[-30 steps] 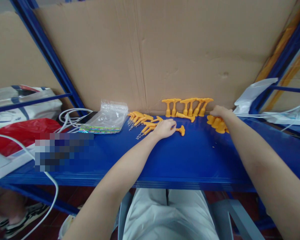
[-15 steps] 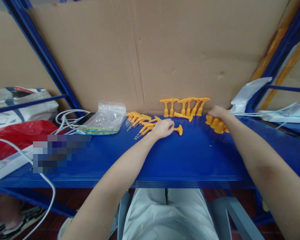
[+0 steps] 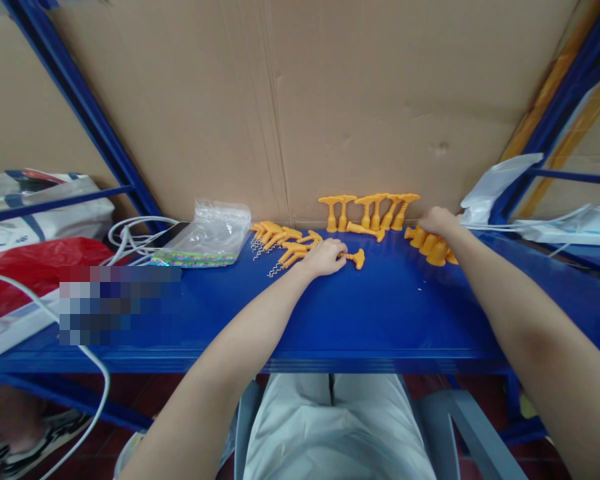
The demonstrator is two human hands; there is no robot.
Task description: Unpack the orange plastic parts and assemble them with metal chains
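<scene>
My left hand (image 3: 324, 257) rests on the blue shelf (image 3: 370, 313) with its fingers curled round one orange T-handled plastic piece (image 3: 354, 257) lying flat. A pile of like orange pieces with small metal springs (image 3: 279, 240) lies just left of that hand. My right hand (image 3: 437, 220) reaches to the back right and lies on a cluster of orange cone-shaped pieces (image 3: 430, 247); its fingers are mostly hidden. Several upright orange T-pieces (image 3: 370, 210) stand in a row against the cardboard between the two hands.
A cardboard sheet (image 3: 305, 100) forms the back wall. A clear zip bag (image 3: 213, 233), white cables (image 3: 130, 233), a red bag (image 3: 30, 267) and a blurred patch lie left. White plastic bags (image 3: 500, 180) sit right. Blue uprights frame both sides.
The view shifted slightly. My left hand stays on the lying orange piece; my right hand moved a little back and left over the cone pieces.
</scene>
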